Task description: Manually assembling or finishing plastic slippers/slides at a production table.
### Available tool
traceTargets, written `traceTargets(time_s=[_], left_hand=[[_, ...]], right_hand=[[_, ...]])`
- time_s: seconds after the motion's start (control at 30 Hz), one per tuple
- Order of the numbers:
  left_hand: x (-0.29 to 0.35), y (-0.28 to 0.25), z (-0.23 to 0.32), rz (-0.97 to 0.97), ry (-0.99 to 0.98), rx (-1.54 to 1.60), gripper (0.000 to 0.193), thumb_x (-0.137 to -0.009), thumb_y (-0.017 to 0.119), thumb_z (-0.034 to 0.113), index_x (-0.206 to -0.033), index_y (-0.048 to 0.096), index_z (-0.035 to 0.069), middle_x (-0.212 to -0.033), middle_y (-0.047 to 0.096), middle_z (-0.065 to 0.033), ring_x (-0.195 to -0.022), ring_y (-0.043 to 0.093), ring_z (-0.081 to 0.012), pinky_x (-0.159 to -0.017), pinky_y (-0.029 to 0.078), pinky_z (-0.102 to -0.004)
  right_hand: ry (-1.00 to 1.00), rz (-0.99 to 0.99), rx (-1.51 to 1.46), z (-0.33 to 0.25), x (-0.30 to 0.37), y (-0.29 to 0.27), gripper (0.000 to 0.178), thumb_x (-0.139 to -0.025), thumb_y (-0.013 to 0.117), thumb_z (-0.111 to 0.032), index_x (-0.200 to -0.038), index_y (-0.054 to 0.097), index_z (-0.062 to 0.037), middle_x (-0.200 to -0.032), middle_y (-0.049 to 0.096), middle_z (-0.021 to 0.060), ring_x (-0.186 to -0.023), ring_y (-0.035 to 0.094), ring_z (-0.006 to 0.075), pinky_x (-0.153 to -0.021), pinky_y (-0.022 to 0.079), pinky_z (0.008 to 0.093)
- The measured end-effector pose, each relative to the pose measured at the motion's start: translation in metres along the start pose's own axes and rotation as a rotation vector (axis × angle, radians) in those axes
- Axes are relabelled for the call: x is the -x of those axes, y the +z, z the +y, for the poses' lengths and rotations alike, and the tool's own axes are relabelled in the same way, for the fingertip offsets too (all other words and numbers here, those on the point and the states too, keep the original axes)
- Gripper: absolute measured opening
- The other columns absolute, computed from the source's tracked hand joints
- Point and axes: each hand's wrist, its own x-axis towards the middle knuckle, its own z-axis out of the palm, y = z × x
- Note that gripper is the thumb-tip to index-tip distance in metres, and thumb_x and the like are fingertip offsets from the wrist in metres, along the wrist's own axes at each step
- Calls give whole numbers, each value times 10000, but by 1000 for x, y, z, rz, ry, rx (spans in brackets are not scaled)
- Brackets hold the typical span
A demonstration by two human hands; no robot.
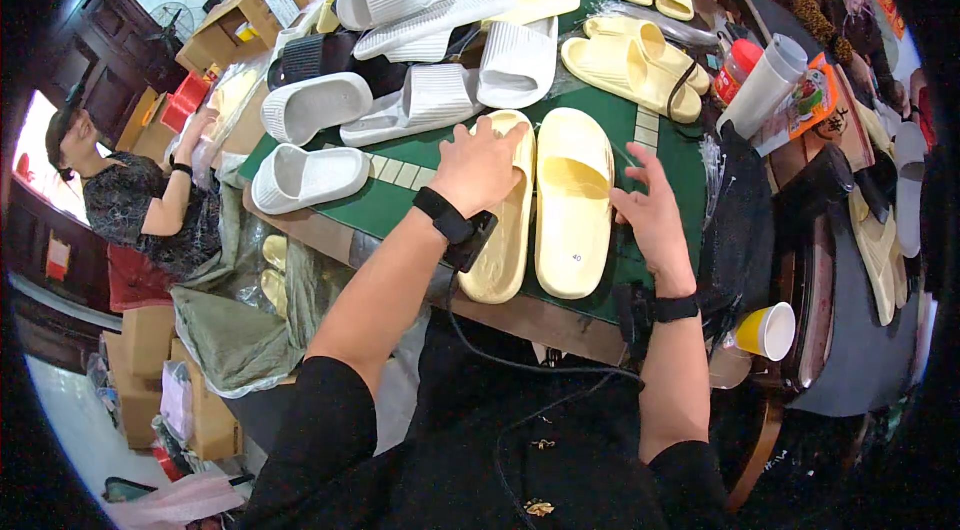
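Left fingers (485, 133) on yellow slipper (503, 242) — yellow cup (752, 333), white inside, at right.

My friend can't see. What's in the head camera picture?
A person's left hand is on one pale yellow slipper; the right hand is open beside another. Both lie on a green table, with a heap of grey, black and yellow slippers behind.
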Motion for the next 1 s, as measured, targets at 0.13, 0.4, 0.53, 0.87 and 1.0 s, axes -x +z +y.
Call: traceTargets(time_s=[0.13,0.4,0.53,0.87,1.0], left_hand=[[-8,-12,-27,-54,310,47,868,-721,762,469,-1459,387,206,-1238,514,-211,-1172,474,-435,-986,396,-529],[-50,17,-26,-62,545,337,760,-776,739,478,-1400,488,125,-1161,566,-173,-1151,469,-354,-1040,335,-436],[-44,24,-19,54,452,400,601,-802,712,388,-1320,565,122,-1077,629,-183,-1034,579,-351,-945,439,-415],[11,30,9,144,325,334,599,-783,689,437,-1316,546,205,-1115,606,-171,-1133,524,-402,-958,415,-523],[18,26,5,269,344,426,576,-816,700,399,-1319,545,166,-1133,607,-160,-1109,542,-365,-977,413,-464]], right_hand=[[-36,57,-50,-2,3,-12,632,-845,605,58,-1411,367,-93,-1121,487,122,-794,578,94,-707,483,220],[-127,43,-200,-16,9,-13,205,-898,560,72,-1099,594,54,-975,645,102,-883,636,142,-835,508,254],[-204,179,-191,-35,19,-17,138,-948,557,-12,-1025,644,63,-857,683,92,-804,670,143,-771,537,259],[-326,288,-287,-84,80,-22,149,-972,565,-90,-1029,641,26,-679,598,42,-599,571,105,-523,469,226],[-321,266,-245,-75,86,-24,115,-971,570,-90,-908,601,1,-658,579,24,-571,526,82,-501,398,201]])
